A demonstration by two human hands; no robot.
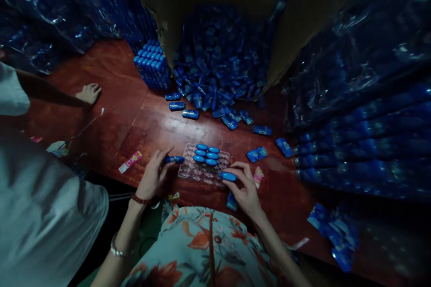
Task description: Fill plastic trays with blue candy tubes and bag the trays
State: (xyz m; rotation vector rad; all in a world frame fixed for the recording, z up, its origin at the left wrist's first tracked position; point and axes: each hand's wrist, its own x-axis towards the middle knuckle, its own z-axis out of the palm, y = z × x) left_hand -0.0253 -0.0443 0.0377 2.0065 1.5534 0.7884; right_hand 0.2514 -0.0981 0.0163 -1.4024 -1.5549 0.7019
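"Anything cut off?"
"The co-worker point(43, 197), by the left edge, and the right stack point(367, 143), by the right edge."
"Hidden?"
"The left hand point(154, 172) covers one end of its blue pack point(175, 159). Six packs point(201, 153) hide part of the clear tray point(197, 176). The far box point(310, 22) has its back lost in shadow."
"Print on the loose packs point(257, 154)?"
"Too small and blurred to read."

Tray point(194, 173): clear glossy plastic. Containers point(199, 159): smooth, shiny. Tabletop point(158, 128): wood-like, glossy. Carton point(303, 31): matt cardboard, rough-edged.
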